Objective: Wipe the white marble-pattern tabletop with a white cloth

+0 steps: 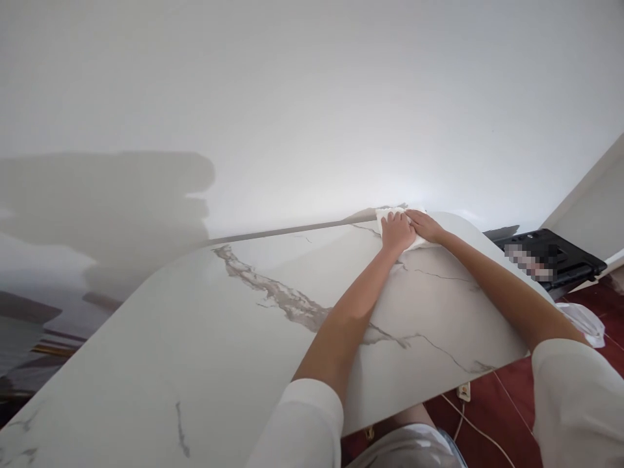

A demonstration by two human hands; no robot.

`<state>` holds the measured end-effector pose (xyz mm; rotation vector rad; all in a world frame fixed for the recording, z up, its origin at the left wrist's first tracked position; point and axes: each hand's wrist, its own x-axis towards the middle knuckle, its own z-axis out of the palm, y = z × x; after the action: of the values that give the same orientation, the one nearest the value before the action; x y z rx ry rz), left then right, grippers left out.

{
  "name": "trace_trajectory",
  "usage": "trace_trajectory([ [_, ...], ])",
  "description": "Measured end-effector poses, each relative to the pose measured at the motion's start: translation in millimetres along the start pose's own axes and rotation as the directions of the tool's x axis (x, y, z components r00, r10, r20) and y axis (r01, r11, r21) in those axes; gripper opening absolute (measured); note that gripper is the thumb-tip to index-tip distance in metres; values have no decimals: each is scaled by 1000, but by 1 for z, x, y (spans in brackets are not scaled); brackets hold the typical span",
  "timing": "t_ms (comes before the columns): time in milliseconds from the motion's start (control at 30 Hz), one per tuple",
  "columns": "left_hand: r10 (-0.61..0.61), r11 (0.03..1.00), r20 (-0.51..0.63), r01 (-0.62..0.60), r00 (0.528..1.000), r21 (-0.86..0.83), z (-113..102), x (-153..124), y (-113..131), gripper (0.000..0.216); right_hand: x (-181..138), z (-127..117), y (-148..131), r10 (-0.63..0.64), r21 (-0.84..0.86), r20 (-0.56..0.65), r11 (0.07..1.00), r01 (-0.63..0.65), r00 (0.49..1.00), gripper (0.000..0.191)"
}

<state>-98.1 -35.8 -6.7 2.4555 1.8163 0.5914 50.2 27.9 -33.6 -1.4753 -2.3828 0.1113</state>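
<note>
Both of my hands are together on a white cloth (418, 243) at the far edge of a white marble-patterned table (205, 331). My left hand (398, 233) rests on top of the cloth, its fingers bent over it and pointing toward the wall. From the right, my right hand (425, 226) reaches in, fingers close together on the cloth beside the left hand. The cloth is pressed down under the hands, and its upper edge shows near the wall. My palms and the undersides of my fingers are hidden.
A white wall (312, 117) stands right behind the table. To the right is a black case-like object (575, 253), partly blurred out, with a white plastic bag (585, 323) below it. A power strip (464, 391) and cable lie on the dark red floor (517, 396).
</note>
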Motion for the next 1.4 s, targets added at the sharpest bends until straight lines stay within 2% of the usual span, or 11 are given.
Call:
trace_trajectory([
  [400,42,999,74,-40,996,-38,-16,-64,42,47,-85,-17,-11,-26,45,-9,999,26,1000,55],
  [667,90,995,100,-85,991,-49,-27,-119,75,52,-158,-27,-22,-56,-7,-42,998,56,998,64],
  [800,132,990,121,-125,984,-66,-35,-145,86,54,-191,-32,-32,-61,-33,-69,998,59,996,62],
  [1033,178,983,142,-168,974,-74,-44,-181,98,57,-234,-41,-56,-63,-72,-41,996,60,997,60],
  [1233,197,979,159,-186,968,-77,-44,-198,109,62,-258,-47,-65,-72,-50,-48,996,69,996,57],
  [1400,241,968,139,-227,961,-109,-32,-190,131,62,-272,-58,-45,-32,-64,-69,998,27,997,56],
])
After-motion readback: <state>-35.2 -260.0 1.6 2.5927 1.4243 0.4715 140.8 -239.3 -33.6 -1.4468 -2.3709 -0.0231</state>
